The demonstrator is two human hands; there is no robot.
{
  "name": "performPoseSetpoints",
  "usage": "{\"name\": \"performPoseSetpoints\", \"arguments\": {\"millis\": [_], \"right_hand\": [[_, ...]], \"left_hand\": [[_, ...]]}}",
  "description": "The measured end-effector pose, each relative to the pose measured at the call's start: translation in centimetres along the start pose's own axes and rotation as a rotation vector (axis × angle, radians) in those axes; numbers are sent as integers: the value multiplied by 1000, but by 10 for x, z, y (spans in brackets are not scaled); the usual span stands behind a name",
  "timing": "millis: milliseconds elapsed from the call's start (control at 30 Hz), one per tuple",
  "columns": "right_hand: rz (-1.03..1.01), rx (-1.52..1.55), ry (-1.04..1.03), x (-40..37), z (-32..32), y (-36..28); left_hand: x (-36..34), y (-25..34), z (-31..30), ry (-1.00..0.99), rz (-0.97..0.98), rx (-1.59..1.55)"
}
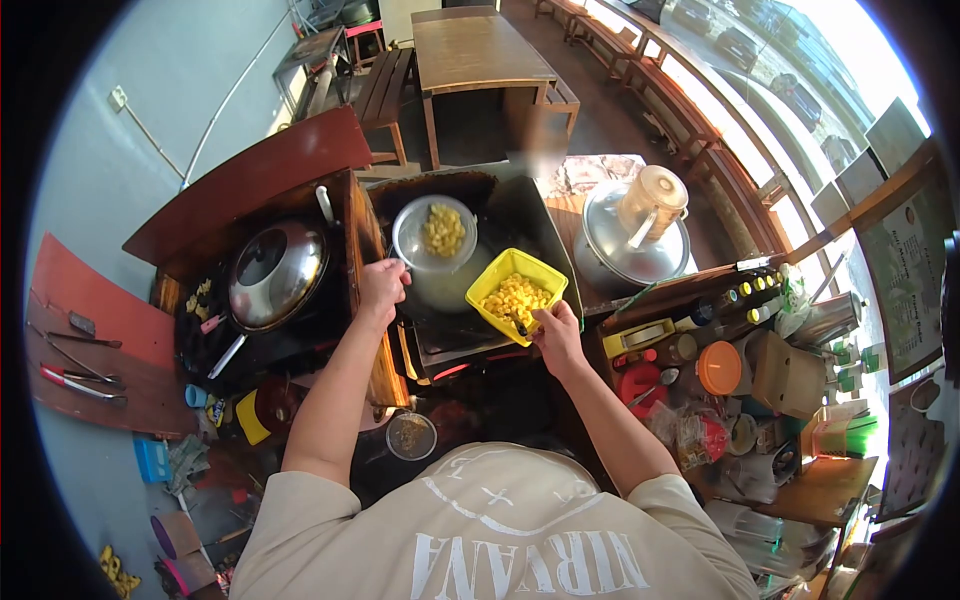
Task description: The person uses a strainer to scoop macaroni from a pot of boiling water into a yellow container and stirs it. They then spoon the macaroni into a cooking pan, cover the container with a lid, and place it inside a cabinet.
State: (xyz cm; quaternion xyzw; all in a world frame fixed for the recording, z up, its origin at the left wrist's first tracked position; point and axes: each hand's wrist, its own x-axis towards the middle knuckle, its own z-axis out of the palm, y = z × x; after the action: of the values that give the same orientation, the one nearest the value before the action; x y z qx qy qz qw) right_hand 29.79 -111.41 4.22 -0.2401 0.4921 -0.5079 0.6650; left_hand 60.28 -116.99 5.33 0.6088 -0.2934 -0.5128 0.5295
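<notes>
My left hand [382,290] is closed round the handle end of a round metal strainer [402,240]. In the strainer lies a small heap of yellow-green food pieces [443,231]. Below it is a wide pan [445,290] with cloudy contents, set in the dark cooking station. My right hand [558,338] grips the near right corner of a square yellow plastic container [493,267], tilted a little towards me. Bright yellow food pieces [517,296] fill its bottom, and a small dark object [519,326] shows at its near side.
A lidded wok [278,275] stands on the burner to the left. At right, a large lidded pot [625,250] carries a brown jug [652,203]. Bottles and an orange-lidded tub [719,367] crowd the right shelf. A wooden table [480,45] stands beyond.
</notes>
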Motion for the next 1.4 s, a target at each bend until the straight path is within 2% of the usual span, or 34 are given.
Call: {"name": "performPoseSetpoints", "arguments": {"millis": [67,133,300,400,533,600,633,667,733,800,833,1033,1133,1167,1200,1267,1333,1400], "right_hand": [[-5,2,5,4,1,-1],[-1,-38,-1,4,2,-5],[-31,-30,-1,13,4,-8],[-36,-63,14,22,6,-5],[-64,-105,13,37,8,-2],[-50,-228,11,47,13,-2],[-72,-260,23,49,19,-6],[-77,-257,24,50,26,-11],[-126,-317,53,54,39,-18],[-131,-271,46,60,48,-23],[-156,-267,36,59,53,-29],[-174,-290,39,58,57,-33],[-154,-272,66,60,54,-27],[-151,-272,67,61,52,-24],[-148,-271,70,61,50,-22],[-145,-264,78,62,45,-19],[-106,-219,84,55,40,-21],[-113,-234,88,45,33,-21]], "left_hand": [[5,-4,-1,5,-44,48],[7,-2,-1,49,-27,83],[11,-5,-7,-6,42,16],[16,-13,-7,66,-38,150],[10,12,-2,86,89,325],[1,34,6,104,622,631],[-13,53,14,94,763,703],[-26,64,26,92,769,703],[-49,70,44,106,1038,912],[-49,49,49,19,1410,1236],[-52,46,50,-47,1512,1349],[-51,51,53,-124,1640,1342],[-44,54,51,-74,1568,1270],[-36,50,51,-21,1424,1134],[-32,53,50,-23,1422,1134],[-21,62,43,112,946,834],[11,58,18,91,574,673],[33,48,-1,88,452,735]]}}
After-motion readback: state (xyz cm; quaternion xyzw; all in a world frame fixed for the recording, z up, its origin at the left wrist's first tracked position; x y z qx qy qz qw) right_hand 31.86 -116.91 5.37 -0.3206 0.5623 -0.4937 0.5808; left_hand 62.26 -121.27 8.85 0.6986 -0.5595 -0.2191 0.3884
